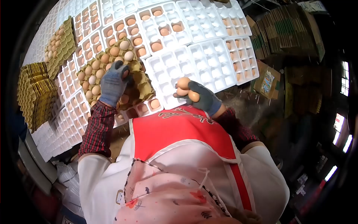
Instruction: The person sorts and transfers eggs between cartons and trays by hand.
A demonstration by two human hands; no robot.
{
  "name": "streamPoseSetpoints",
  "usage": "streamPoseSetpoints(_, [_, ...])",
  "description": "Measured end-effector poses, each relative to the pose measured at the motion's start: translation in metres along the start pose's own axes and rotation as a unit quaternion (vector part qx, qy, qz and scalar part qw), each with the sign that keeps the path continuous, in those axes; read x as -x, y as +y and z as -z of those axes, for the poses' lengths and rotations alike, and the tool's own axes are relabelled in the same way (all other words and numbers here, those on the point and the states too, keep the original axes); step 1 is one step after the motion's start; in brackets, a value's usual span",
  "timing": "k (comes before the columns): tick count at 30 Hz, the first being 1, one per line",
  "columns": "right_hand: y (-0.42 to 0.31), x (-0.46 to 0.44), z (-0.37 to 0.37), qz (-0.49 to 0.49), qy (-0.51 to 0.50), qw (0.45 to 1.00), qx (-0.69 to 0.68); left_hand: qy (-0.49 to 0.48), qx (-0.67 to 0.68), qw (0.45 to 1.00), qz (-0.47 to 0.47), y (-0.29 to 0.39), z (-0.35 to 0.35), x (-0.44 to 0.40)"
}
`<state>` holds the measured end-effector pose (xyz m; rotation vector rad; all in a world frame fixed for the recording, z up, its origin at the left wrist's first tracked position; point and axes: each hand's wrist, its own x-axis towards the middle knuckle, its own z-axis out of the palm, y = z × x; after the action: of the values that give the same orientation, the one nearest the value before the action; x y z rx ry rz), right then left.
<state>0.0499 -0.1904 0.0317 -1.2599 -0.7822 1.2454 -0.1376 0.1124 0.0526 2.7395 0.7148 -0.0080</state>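
Note:
My left hand (115, 83), in a grey-blue glove, is closed round a brown egg (125, 74) above a pulp egg tray (143, 84). Brown and pale eggs (96, 64) fill that tray's left and upper part; its right part shows bare pulp. My right hand (201, 98), gloved too, holds several brown eggs (183, 83) on its fingers, palm turned up. It is over the lower edge of a white foam tray (169, 63) whose compartments hold no eggs.
More white foam trays (199, 20) cover the table, some with eggs. Stacked pulp trays (37, 93) stand at the left, beside another pulp tray (61, 46) with eggs. Flattened cardboard (285, 31) is at the upper right, above an open carton (266, 80).

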Motion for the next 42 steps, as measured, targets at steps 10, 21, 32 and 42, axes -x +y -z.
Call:
streamPoseSetpoints(10, [0.031,0.077,0.106,-0.019,0.263,0.825,0.500,-0.022,-0.310,0.945,0.105,0.020,-0.038,-0.015])
streamPoseSetpoints(21, [0.045,0.064,0.137,0.112,0.238,0.829,0.495,0.018,-0.159,0.973,0.165,0.057,0.000,-0.019])
streamPoseSetpoints(32, [0.037,0.060,0.227,0.097,0.349,0.681,0.636,-0.089,-0.063,0.992,-0.067,0.289,-0.128,-0.070])
streamPoseSetpoints(42, [0.065,0.058,0.257,0.023,0.301,0.677,0.671,0.078,0.187,0.957,-0.207,0.351,-0.182,-0.122])
